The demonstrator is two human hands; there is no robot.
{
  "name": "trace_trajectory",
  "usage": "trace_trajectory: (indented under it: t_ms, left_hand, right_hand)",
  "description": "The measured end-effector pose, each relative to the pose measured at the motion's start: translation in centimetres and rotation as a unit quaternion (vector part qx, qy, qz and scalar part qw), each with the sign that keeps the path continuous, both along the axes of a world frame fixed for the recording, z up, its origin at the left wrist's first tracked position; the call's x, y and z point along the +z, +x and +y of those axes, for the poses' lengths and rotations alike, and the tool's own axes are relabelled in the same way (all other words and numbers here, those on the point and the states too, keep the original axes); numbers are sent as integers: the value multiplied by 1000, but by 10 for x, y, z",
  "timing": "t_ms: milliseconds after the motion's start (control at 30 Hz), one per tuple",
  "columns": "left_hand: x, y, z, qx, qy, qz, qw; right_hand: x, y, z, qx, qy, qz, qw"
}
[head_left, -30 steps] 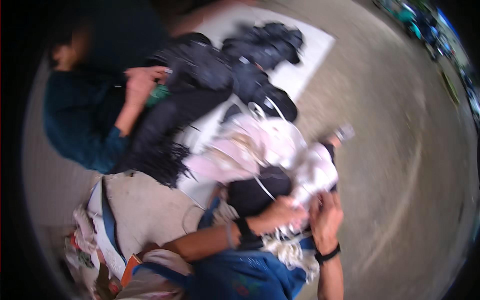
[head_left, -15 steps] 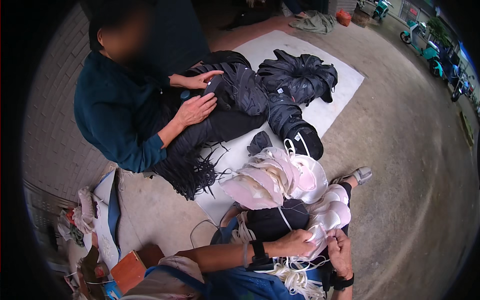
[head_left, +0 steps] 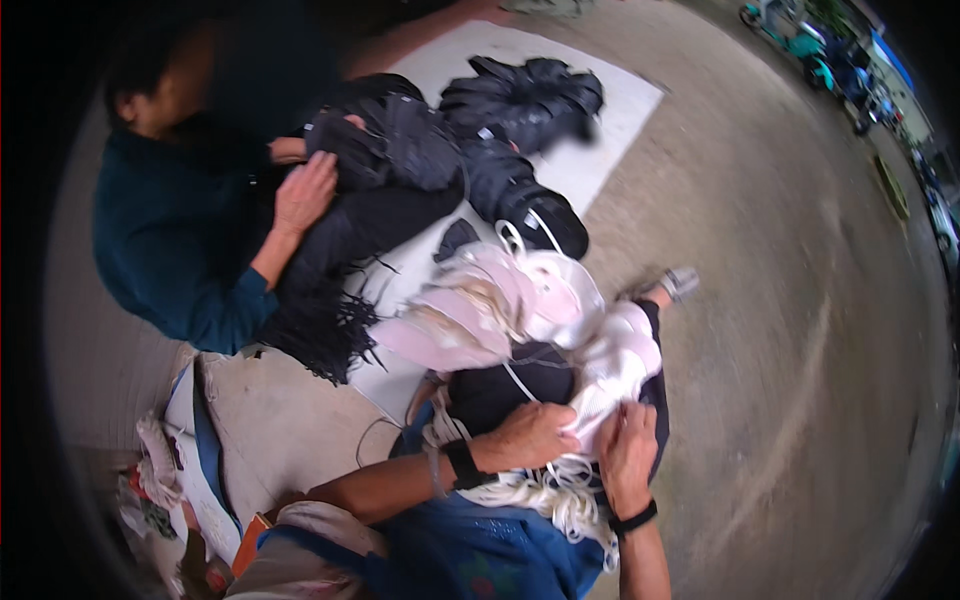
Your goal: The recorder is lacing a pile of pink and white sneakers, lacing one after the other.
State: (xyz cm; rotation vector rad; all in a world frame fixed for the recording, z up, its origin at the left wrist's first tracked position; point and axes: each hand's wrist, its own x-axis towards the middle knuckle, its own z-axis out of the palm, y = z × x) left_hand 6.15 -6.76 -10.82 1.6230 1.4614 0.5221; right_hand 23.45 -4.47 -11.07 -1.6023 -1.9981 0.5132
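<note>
A white and pink shoe upper [head_left: 596,398] lies over my right thigh, its near end between my hands. My left hand [head_left: 528,437] is closed on its left edge, fingers curled inward. My right hand [head_left: 628,452], also closed, pinches at the right side; whether a lace is in those fingertips is hidden and blurred. A bundle of white laces [head_left: 545,500] spreads over my lap below both hands. Beyond my left hand rests a stack of pink and white uppers [head_left: 465,315], with a white lace trailing toward it.
A person in a dark teal top [head_left: 170,235] sits at the left, a hand [head_left: 305,192] beside black shoe uppers [head_left: 415,145]. More black uppers [head_left: 525,100] lie on a white sheet [head_left: 625,95]. Black laces [head_left: 325,335] hang from that person's lap. Scooters [head_left: 825,65] stand far right.
The view has shifted, so the scene sits further left and higher. My right hand has come down from its raised pinch, closer to the upper. The other person's hands have moved on the black uppers.
</note>
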Motion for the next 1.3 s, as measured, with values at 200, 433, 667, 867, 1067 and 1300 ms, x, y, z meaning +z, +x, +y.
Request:
trace_trajectory:
  t_ms: [200, 433, 667, 867, 1067, 1300]
  left_hand:
    - [2, 0, 0, 23, -20, -64, 997]
    - [13, 0, -2, 4, -47, -78, 996]
    - [16, 0, -3, -13, -66, -59, 996]
    - [4, 3, 4, 12, -74, -70, 995]
    - [-14, 8, 8, -17, -43, -89, 995]
    - [-15, 4, 10, -12, -68, -135, 989]
  right_hand:
    - [-17, 14, 14, 0, -12, 127, 992]
    - [-13, 18, 2, -41, -77, 149, 985]
    - [-6, 10, 10, -42, -20, 121, 992]
    - [0, 3, 23, -33, 19, 57, 998]
    - [14, -2, 22, 12, 41, -75, 996]
    - [15, 9, 32, 103, -23, -5, 994]
